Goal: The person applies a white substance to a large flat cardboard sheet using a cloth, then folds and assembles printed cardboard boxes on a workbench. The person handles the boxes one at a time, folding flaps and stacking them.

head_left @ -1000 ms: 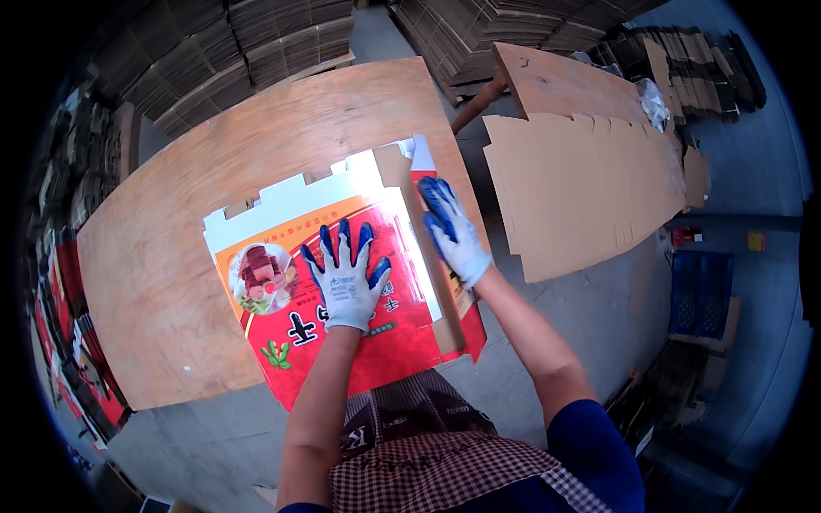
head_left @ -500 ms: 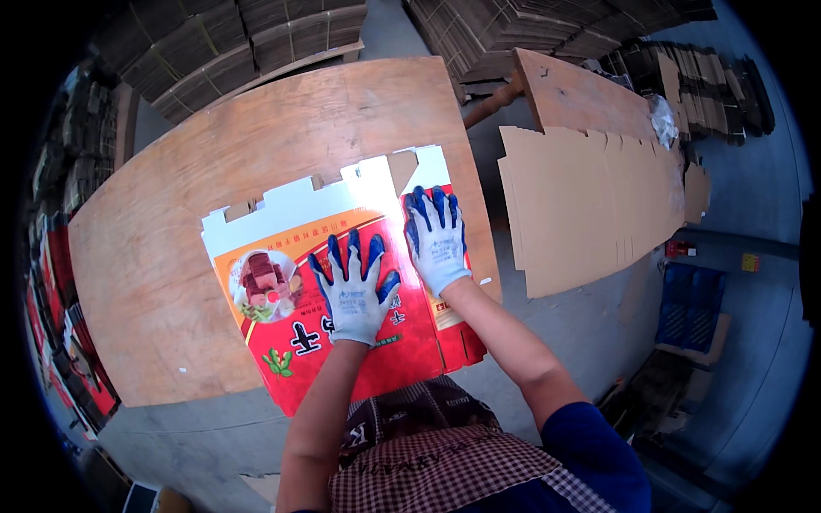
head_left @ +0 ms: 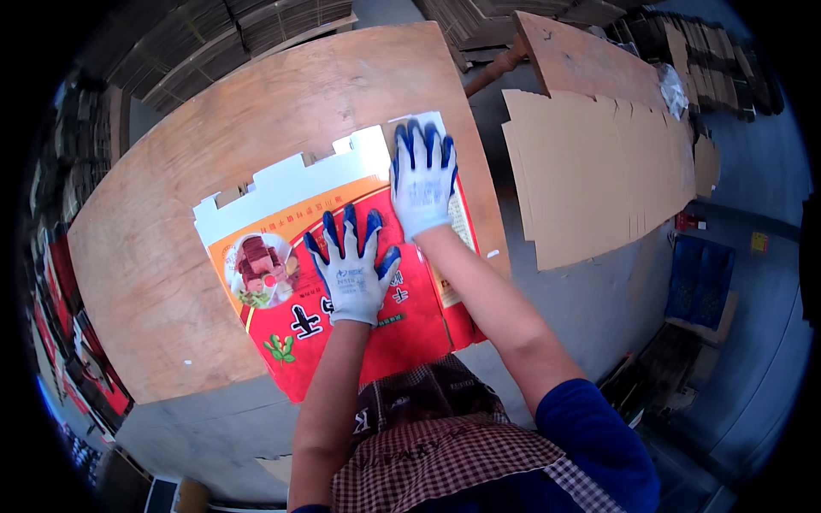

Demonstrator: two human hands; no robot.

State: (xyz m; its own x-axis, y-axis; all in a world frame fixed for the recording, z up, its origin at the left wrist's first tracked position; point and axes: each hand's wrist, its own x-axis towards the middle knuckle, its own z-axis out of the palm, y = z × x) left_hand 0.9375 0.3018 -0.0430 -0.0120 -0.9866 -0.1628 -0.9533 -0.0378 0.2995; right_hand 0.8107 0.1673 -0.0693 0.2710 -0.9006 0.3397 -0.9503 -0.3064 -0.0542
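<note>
Hands flat, open: right hand (head_left: 423,181) slid up carton (head_left: 342,282); left hand (head_left: 352,272) stays.

Around the printed carton: what else is in view

A round-edged plywood worktop (head_left: 282,111) fills the middle. To its right, a long sheet of plain brown cardboard (head_left: 599,171) lies flat, with a second wooden board (head_left: 573,60) at its far end. Stacks of flattened brown cartons (head_left: 197,43) stand along the far left. At the left edge are red printed cartons (head_left: 77,359). A blue crate (head_left: 699,278) sits on the grey floor (head_left: 599,316) at the right
</note>
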